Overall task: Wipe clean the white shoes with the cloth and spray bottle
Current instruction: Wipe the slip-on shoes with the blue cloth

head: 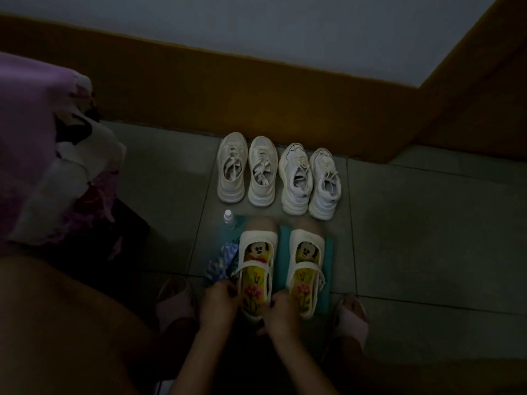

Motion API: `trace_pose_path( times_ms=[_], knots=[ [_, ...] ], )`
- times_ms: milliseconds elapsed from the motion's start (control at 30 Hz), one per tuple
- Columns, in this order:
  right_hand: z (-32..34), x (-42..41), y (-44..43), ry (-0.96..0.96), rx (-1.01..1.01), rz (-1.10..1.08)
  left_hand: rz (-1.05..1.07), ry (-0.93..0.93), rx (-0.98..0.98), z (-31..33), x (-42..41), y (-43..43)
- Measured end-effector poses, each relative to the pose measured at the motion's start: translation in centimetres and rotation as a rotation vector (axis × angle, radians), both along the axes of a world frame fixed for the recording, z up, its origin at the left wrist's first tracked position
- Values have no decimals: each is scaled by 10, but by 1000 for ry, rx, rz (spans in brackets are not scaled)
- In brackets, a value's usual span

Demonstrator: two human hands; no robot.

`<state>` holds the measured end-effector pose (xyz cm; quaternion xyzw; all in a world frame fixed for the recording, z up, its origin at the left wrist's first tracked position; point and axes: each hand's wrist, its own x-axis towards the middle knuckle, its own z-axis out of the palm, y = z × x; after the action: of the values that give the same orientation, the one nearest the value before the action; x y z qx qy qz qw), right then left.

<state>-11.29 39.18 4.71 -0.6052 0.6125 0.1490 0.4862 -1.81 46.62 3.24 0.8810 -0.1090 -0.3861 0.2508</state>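
Dim light. Left hand (218, 303) and right hand (281, 312) both grip the heel end of the left white strap shoe (258, 269), which has a cartoon insole. Second strap shoe (306, 269) just beside it, both on teal mat (283, 246). Blue cloth (222, 263) at mat's left edge, spray bottle (228, 219) upright beyond. Cream sneaker pair (261, 172) and white sneaker pair (296, 178) near wall on tiled floor (413, 223).

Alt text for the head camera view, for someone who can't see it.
In dim light, a left hand and right hand grip the heel of a white strap shoe on a teal mat, its partner shoe alongside. A blue patterned cloth and spray bottle sit at the mat's left; four white sneakers stand by the wall.
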Motion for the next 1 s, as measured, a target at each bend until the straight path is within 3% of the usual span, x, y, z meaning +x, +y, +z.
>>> trace_pose_path(
  times_ms=[367,500,700,1000],
  knots=[
    [-22,4,6,174,-166,137,25,-31,-35,0,-3,1],
    [-32,5,5,182,-138,90,26,-26,-36,-1,-3,2],
    [-11,10,4,109,88,-47,41,-9,-55,-3,-2,1],
    [-10,13,3,183,-50,65,61,-25,-77,-2,-4,0]
  ],
)
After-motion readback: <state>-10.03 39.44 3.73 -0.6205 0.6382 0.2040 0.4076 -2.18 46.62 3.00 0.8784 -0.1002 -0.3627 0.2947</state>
